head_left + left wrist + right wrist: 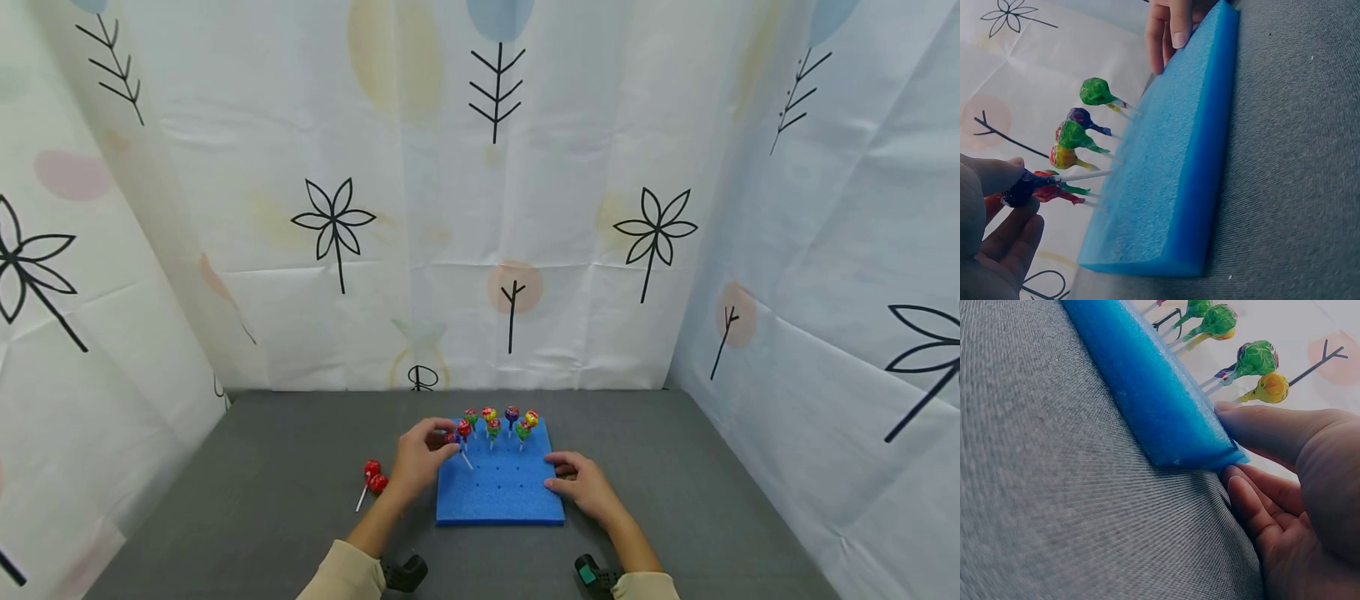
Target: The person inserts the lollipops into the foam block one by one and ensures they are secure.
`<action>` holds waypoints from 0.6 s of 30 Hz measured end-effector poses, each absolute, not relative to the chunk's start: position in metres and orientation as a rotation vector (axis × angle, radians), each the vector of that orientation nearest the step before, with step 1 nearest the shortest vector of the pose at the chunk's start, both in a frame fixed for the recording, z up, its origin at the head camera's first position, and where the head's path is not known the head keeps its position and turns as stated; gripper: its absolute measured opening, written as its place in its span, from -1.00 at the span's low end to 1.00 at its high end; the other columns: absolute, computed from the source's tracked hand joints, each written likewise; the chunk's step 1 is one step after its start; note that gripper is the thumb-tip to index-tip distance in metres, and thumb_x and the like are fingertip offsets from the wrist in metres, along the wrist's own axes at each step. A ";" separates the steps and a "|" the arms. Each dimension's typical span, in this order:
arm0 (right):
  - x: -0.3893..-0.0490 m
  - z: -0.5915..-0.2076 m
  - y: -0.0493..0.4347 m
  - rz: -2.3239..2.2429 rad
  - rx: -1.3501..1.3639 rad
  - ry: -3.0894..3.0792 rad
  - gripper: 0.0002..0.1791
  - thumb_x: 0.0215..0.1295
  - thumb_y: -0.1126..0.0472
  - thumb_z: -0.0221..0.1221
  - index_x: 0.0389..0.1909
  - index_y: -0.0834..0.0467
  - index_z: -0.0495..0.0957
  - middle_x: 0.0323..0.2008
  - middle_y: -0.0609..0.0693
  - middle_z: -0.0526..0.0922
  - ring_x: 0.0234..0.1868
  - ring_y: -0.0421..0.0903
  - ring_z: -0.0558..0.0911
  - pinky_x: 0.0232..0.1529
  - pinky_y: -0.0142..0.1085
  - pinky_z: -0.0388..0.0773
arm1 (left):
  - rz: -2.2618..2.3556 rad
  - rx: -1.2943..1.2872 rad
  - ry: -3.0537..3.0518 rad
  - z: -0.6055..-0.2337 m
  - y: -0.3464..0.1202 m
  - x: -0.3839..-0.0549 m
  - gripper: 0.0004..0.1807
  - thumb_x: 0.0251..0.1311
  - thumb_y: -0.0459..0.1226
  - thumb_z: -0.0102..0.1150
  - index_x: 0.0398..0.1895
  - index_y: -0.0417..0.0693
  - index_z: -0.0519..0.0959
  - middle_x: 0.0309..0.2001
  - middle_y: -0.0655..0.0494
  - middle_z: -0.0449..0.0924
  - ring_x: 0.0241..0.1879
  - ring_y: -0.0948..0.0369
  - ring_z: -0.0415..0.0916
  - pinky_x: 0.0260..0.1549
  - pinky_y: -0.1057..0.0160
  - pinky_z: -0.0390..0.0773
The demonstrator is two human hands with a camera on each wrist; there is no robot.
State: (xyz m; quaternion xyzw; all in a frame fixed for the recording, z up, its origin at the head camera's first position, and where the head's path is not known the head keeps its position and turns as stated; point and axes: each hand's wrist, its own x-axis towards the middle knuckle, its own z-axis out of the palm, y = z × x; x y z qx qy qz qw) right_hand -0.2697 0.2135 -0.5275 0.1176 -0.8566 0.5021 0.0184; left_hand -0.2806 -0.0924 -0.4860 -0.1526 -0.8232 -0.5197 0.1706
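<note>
My left hand (420,458) pinches a purple-wrapped lollipop (1019,187) by its candy head. Its white stick slants toward the top of a blue foam block (498,504); in the left wrist view the stick's end overlaps the block. Several lollipops stand in the rear part of the block, among them a green lollipop (1094,92), a yellow lollipop (1271,387) and a red lollipop (464,428). At the block's right edge, my right hand (588,489) grips it, thumb on the top face and fingers low at the side. Rows of small holes show in the nearer half.
Two red lollipops (378,484) lie on the grey tabletop (285,483) left of the block, beside my left forearm. White cloth panels (420,208) with plant drawings enclose the back and both sides of the table.
</note>
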 end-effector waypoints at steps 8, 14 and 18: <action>-0.270 -0.528 0.213 1.563 0.366 -2.646 -0.58 0.17 0.23 0.36 0.05 0.25 0.57 -0.09 0.05 0.59 -0.10 -0.01 0.57 -0.12 -0.22 0.53 | -1.463 -0.474 -2.275 -0.496 -0.083 -0.278 -0.75 0.08 -0.43 0.38 -0.16 -0.07 0.63 -0.16 0.09 0.60 -0.20 0.13 0.63 -0.18 0.16 0.60; -0.269 -0.527 0.213 1.567 0.372 -2.637 -0.59 0.18 0.24 0.35 0.05 0.26 0.57 -0.08 0.06 0.59 -0.09 0.01 0.57 -0.11 -0.21 0.52 | -1.438 -0.489 -2.223 -0.503 -0.077 -0.279 -0.75 0.08 -0.46 0.37 -0.20 -0.03 0.62 -0.19 0.13 0.57 -0.23 0.17 0.62 -0.20 0.19 0.61; -0.268 -0.526 0.213 1.566 0.362 -2.641 -0.58 0.19 0.24 0.35 0.06 0.25 0.57 -0.08 0.06 0.59 -0.09 0.01 0.57 -0.10 -0.19 0.53 | -1.391 -0.492 -2.201 -0.505 -0.074 -0.280 -0.74 0.05 -0.47 0.39 -0.21 -0.03 0.63 -0.19 0.15 0.58 -0.22 0.19 0.60 -0.20 0.18 0.60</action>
